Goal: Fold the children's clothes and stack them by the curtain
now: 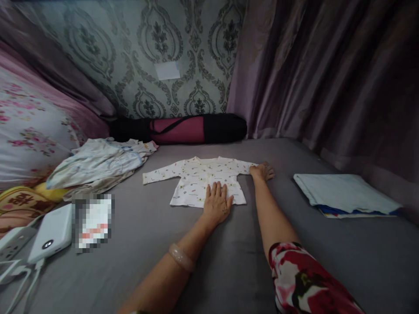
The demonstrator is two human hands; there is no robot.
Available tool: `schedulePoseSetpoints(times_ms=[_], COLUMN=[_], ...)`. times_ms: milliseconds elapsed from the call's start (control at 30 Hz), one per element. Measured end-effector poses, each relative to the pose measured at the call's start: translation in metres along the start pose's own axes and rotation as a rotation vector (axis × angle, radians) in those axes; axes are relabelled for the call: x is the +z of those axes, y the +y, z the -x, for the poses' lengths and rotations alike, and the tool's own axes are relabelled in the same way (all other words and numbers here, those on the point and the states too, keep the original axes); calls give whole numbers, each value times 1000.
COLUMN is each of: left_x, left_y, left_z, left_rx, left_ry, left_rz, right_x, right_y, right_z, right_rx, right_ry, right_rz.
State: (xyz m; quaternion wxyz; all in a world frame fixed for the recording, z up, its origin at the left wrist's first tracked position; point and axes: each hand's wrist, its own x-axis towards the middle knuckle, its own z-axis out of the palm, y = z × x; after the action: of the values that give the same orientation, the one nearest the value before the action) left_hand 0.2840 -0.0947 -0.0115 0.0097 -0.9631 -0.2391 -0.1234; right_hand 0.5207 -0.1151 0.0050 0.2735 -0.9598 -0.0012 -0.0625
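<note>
A small white baby shirt (pixel 193 185) with a scattered print is laid out flat, its sleeves stretched to both sides. On its lower front, right of the middle, my left hand (pixel 218 203) rests flat with the fingers extended. My right hand (pixel 262 171) is at the cuff of the right-hand sleeve and covers its end. Its fingers are spread, some pointing away to the right; whether the thumb side presses on the cuff is hard to see.
The grey bed sheet (pixel 137 253) spreads all around. Crumpled baby clothes (pixel 98 159) lie at the left, near a white power bank (pixel 52 233) with cables. Folded pale cloth (pixel 343 192) sits at the right. A black and maroon rolled bag (pixel 183 129) lies along the wall.
</note>
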Motion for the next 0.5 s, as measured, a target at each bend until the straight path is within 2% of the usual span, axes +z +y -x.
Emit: schedulePoseSetpoints(times_ms=[200,500], left_x=[-1,0], left_y=[0,0], left_z=[0,-1], left_rx=[11,1], left_ry=[1,-23], left_rz=[17,8], right_x=[-3,-12], right_y=[0,18], right_z=[-6,-28], right_rx=[35,20], right_ry=[5,5], right_rz=[6,4])
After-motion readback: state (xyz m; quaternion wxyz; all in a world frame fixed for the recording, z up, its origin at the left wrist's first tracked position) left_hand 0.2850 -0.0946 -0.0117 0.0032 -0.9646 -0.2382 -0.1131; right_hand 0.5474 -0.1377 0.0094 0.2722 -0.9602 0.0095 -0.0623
